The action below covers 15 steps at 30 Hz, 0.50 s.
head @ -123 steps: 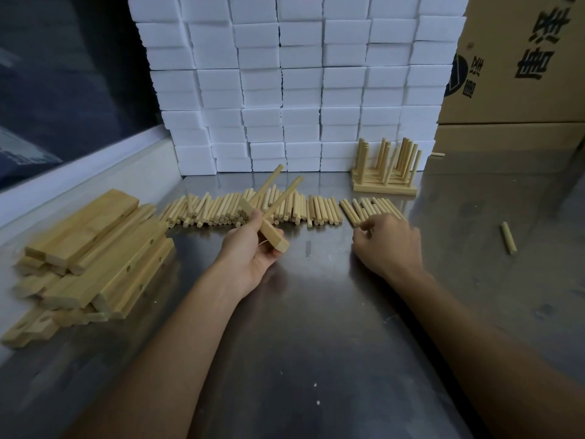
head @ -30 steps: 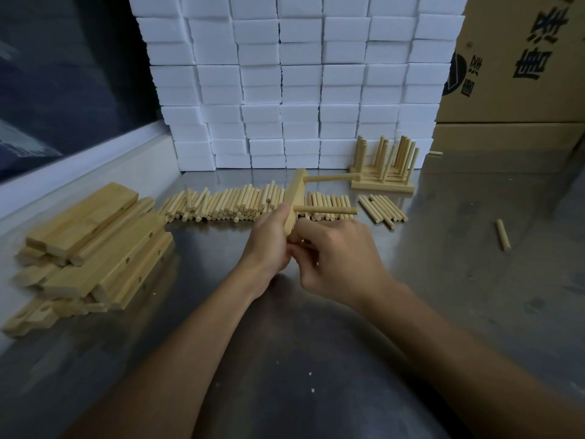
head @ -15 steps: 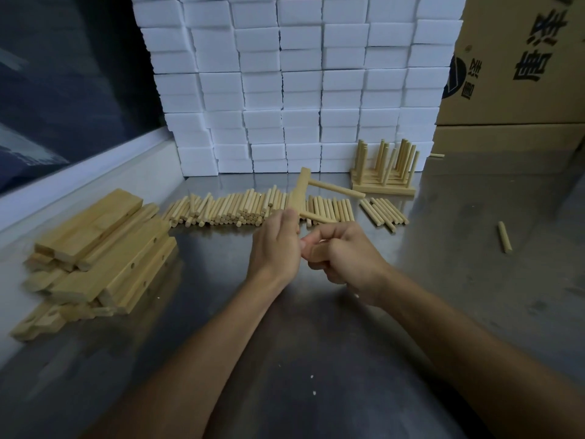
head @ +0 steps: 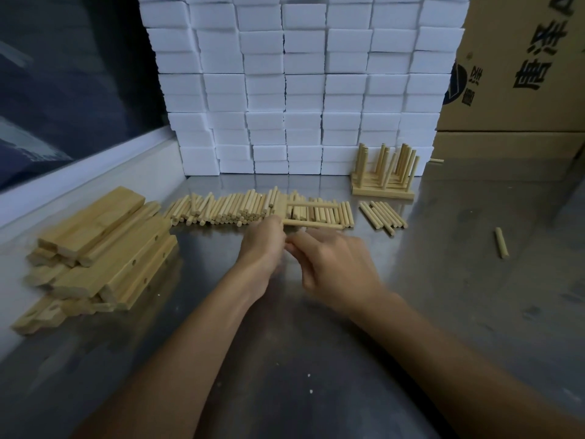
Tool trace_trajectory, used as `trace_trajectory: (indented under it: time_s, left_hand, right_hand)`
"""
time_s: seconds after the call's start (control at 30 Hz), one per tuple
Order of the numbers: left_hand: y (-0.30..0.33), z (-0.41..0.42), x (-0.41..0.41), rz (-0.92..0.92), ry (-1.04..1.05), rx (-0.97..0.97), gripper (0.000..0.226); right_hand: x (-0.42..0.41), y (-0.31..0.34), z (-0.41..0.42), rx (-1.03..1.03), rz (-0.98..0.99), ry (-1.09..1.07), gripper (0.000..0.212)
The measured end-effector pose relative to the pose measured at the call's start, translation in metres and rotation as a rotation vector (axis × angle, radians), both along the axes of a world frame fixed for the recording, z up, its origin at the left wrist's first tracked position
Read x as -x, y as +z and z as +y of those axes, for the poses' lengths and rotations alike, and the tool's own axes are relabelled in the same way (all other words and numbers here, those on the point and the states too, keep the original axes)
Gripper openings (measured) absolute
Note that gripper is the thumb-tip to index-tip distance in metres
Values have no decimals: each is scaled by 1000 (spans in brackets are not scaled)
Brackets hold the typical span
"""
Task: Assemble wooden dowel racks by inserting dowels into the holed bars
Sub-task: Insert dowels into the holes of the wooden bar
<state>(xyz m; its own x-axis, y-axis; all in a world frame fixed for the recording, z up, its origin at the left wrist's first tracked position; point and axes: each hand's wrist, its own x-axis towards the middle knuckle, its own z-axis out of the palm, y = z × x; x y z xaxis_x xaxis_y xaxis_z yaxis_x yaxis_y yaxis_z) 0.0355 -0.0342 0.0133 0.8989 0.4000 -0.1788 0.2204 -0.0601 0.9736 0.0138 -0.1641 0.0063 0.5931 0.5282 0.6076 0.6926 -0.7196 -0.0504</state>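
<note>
Left hand (head: 262, 245) gripping the lower end of a holed bar (head: 280, 208), bar standing roughly upright over the dowel row (head: 221, 209) at the back of the steel table (head: 316, 359). Two dowels already seated in the bar: upper dowel (head: 313, 205) and lower dowel (head: 313, 224), both poking out to the right, about level. Half a second ago those two angled down and to the right, so bar twisted back a bit since then. Right hand (head: 335, 267) pressed up against the left one, fingers curled, apparently pinching a small pale thing at the fingertips near the bar's bottom end; blurred, so can't tell what it is or how tight the hold is. Four seconds back, right hand out at the loose dowels picking, left holding the bar alone near the row.

Unchanged otherwise: small dowel bunch (head: 383, 213) right of the row, finished rack (head: 384, 175) behind it against the white block wall (head: 300, 90), stray dowel (head: 501, 243) far right, spare bar pile (head: 98, 248) on the left, cardboard box (head: 522, 74) in the right corner.
</note>
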Motion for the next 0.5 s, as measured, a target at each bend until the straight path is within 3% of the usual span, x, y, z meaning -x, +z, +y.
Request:
trace_trajectory:
  time_s: [0.07, 0.2, 0.33, 0.5]
  left_hand:
    - [-2, -4, 2, -16, -45, -52, 35]
    - [-4, -8, 5, -77, -93, -137, 35]
    - [0, -13, 9, -176, -75, -345, 41]
    - [-3, -16, 12, -272, -61, -477, 40]
  right_hand:
    - [4, 1, -1, 3, 11, -30, 2]
    - [7, 6, 2, 57, 111, -102, 13]
    - [4, 11, 2, 22, 217, -123, 4]
    - [1, 13, -2, -85, 428, -74, 27]
